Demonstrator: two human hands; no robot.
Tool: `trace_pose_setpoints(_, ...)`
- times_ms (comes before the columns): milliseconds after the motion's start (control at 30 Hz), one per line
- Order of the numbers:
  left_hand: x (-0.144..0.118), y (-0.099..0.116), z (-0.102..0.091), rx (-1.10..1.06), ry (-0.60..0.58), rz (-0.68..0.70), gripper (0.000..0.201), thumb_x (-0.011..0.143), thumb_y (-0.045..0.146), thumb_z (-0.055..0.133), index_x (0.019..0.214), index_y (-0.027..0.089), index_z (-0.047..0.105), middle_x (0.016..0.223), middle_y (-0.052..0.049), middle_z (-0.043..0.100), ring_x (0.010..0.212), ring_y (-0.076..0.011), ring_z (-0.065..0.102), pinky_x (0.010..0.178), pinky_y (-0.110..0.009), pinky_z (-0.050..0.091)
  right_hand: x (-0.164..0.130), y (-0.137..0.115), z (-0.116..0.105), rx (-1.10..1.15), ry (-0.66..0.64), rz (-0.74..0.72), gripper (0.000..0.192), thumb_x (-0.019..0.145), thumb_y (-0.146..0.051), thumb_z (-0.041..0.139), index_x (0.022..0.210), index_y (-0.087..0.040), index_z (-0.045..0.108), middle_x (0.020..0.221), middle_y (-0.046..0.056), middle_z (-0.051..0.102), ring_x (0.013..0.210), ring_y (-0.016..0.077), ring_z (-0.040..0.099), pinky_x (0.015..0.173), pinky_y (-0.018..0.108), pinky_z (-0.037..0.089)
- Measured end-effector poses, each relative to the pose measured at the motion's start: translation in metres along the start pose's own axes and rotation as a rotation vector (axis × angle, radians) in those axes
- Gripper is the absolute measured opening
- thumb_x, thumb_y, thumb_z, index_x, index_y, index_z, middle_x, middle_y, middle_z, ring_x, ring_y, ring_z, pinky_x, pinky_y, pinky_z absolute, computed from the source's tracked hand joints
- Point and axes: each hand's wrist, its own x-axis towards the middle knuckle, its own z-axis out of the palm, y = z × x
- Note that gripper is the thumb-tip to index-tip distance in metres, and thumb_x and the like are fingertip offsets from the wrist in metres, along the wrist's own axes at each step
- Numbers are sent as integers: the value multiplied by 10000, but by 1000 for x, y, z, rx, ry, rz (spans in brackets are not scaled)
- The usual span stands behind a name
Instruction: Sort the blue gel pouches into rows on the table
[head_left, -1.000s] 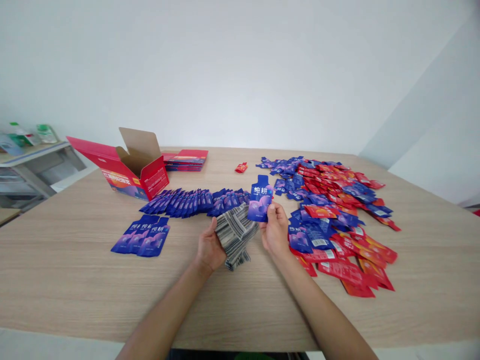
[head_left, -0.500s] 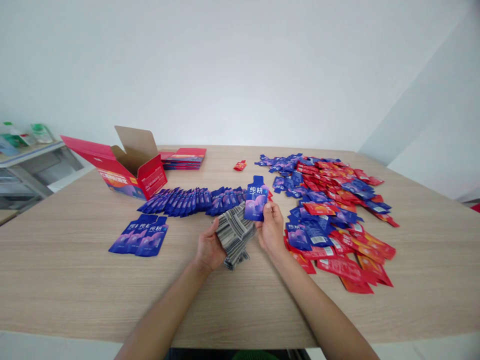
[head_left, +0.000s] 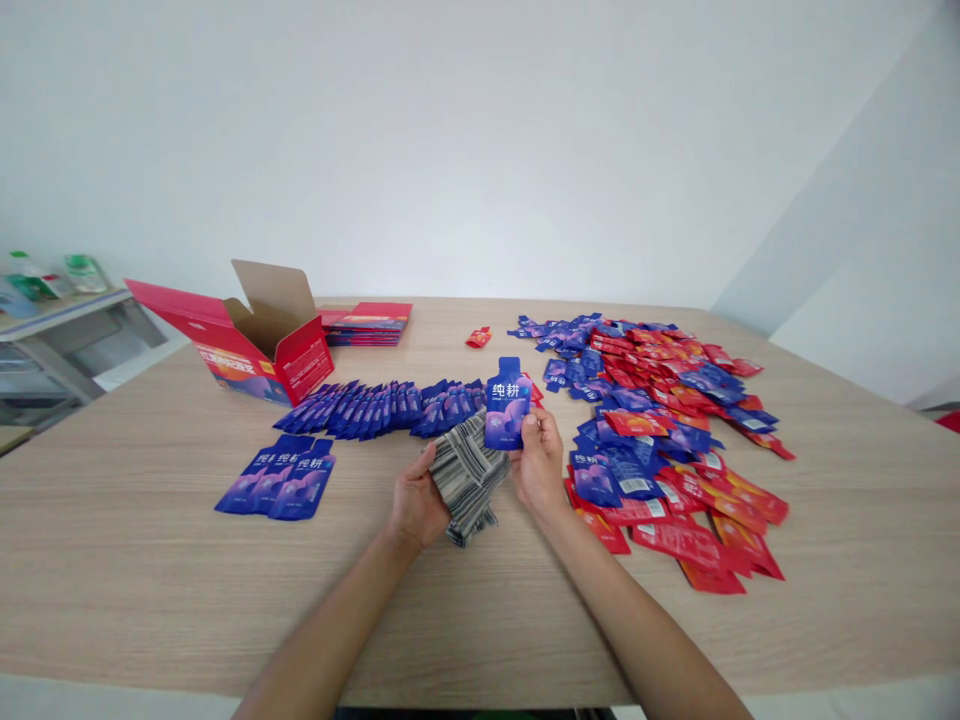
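Near the front middle of the wooden table [head_left: 150, 590], a fanned stack of pouches [head_left: 466, 478], seen as grey striped edges, is gripped by the left hand [head_left: 415, 505], the fingers curled round its near end. Just right of that stack, a single blue pouch [head_left: 508, 403] is pinched upright between thumb and fingers of the right hand [head_left: 538, 468], its printed face turned to the camera and its lower edge touching the top of the stack. Behind the stack, a long overlapping row of blue pouches [head_left: 375, 405] is laid out, and left of the stack three more blue pouches [head_left: 279, 477] lie flat side by side. Right of the stack, a loose heap of red and blue pouches [head_left: 667, 430] is spread over the table. Far left behind the stack, an open red carton [head_left: 251, 345] is seen, with flat red cartons [head_left: 367, 322] piled beyond it.
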Motion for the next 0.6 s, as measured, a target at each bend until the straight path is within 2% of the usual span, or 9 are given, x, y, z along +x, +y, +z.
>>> trace_pose_setpoints(133,0,0,-1,5,-6,2,451,949,381,521,1292,120,654,1199,-186,729,1149,-366,673,1021,-586,479,0,0,0,-22,-4,-8,428,812,-620,713,951,-255,538,678,-82,439,497,81,347,446,190,293)
trace_pose_setpoints(267,0,0,1,16,26,11,430,953,379,508,1242,109,678,1170,-188,738,1142,-365,676,1025,-587,476,-1,2,-1,1,-26,-8,404,823,-594,718,953,-249,552,708,-73,482,525,87,397,483,202,355)
trace_pose_setpoints(433,-1,1,2,22,42,11,415,956,377,503,1220,116,690,1141,-174,751,1133,-356,682,1023,-578,481,-1,4,-3,-64,-9,-19,386,859,-595,672,995,-249,570,699,-71,472,531,98,415,473,207,368)
trace_pose_setpoints(600,0,2,-1,7,38,32,402,944,367,532,1194,101,699,1160,-185,742,1161,-365,667,1037,-581,471,-2,2,0,-30,10,11,412,842,-607,684,1010,-240,601,762,-38,566,605,118,523,550,235,482)
